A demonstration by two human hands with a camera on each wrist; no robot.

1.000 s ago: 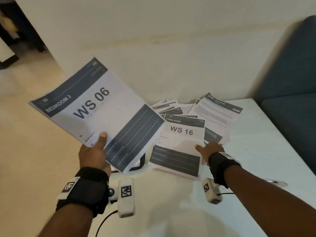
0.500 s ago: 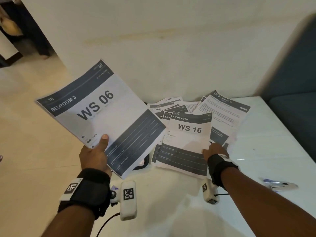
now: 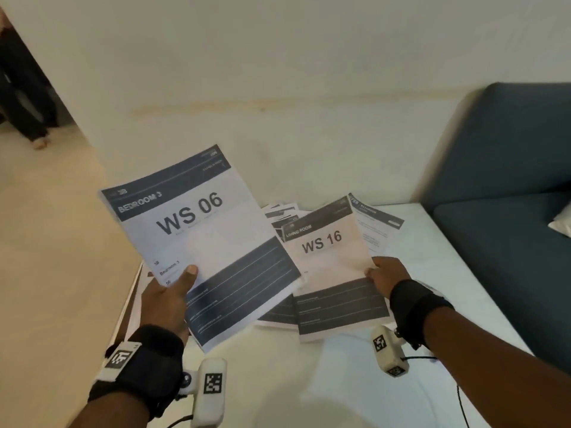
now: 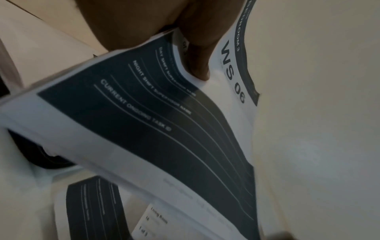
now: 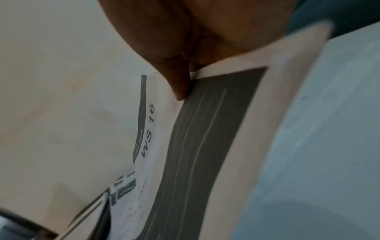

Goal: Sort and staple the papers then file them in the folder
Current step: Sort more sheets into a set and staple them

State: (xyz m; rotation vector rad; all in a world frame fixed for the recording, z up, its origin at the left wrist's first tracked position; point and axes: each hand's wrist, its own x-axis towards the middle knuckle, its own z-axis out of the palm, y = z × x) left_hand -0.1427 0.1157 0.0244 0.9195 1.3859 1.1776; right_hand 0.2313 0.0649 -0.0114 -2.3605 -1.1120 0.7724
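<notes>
My left hand (image 3: 173, 291) holds a stack of sheets topped by the "WS 06" page (image 3: 197, 230) up off the table, thumb on its face; the left wrist view shows the thumb (image 4: 197, 48) pressing that page (image 4: 144, 113). My right hand (image 3: 386, 276) pinches the right edge of the "WS 16" sheet (image 3: 327, 261), lifted and tilted above the pile; in the right wrist view the thumb (image 5: 179, 81) lies on this sheet (image 5: 205, 129). More printed sheets (image 3: 377, 220) lie fanned on the white table (image 3: 309, 381) behind it. No stapler or folder is clearly identifiable.
A blue sofa (image 3: 509, 180) stands right against the table's right edge. A cream wall (image 3: 278, 88) runs behind the table. The table's left edge (image 3: 129, 304) drops to a beige floor. A person's legs (image 3: 24, 97) stand far left.
My right hand has taken hold of the "WS 16" sheet and raised it off the pile, tilting it upward. The left hand has brought the "WS 06" stack closer to it.
</notes>
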